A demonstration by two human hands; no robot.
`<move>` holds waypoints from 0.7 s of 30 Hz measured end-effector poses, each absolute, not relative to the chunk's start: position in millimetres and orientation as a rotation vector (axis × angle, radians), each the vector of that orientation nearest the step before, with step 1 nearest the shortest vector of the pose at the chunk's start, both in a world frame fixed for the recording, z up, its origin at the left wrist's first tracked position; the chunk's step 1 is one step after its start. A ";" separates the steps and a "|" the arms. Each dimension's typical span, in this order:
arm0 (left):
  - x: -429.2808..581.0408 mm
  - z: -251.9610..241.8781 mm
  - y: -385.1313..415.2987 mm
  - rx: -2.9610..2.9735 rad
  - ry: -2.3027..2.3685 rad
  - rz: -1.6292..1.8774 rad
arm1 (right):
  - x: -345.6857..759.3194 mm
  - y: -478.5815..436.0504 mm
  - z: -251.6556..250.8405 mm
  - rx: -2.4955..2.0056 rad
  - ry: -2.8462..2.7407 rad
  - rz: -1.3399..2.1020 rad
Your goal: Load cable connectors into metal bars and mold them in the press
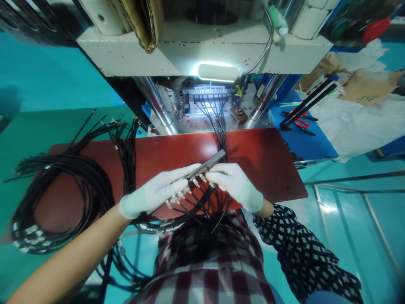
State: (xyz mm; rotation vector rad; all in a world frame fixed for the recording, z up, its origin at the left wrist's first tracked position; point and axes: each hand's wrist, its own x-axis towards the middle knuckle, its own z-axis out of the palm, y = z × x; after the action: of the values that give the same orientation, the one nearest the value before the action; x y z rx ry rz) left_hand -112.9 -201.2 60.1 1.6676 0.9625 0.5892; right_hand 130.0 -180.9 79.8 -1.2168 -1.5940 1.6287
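My left hand (158, 191), in a white glove, is closed on a long grey metal bar (215, 159) that slants up to the right above the red board. A row of small metal cable connectors (179, 196) sits along the bar's near edge, with thin black cables (196, 203) running from them toward my body. At the bar's right part, the gloved fingers of my right hand (236, 186) pinch one connector; the fingertips partly hide it.
Beyond the red board (253, 164), a press holds a lit mould (207, 105) with black cables attached, under a lamp (218, 72) between steel posts. Coiled black cables (104, 185) lie at left. Red-handled pliers (300, 121) rest on a blue surface at right.
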 end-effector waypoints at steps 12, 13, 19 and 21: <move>-107.3 59.9 -205.1 1.582 0.910 0.647 | 131.9 -178.8 83.3 -1.184 -1.627 1.622; -107.7 61.3 -205.1 1.622 0.919 0.632 | 131.8 -178.9 83.5 -1.187 -1.635 1.607; -106.4 68.1 -207.3 1.891 1.068 0.468 | 129.4 -181.3 82.0 -1.223 -1.680 1.529; -105.2 65.9 -207.2 1.867 1.046 0.489 | 130.5 -181.0 79.6 -1.218 -1.692 1.549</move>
State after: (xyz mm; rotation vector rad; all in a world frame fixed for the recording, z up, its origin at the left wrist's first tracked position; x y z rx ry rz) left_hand -105.2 -207.2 65.9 1.8669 1.0457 0.4888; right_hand 130.5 -181.0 79.6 -1.2181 -1.6923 1.5489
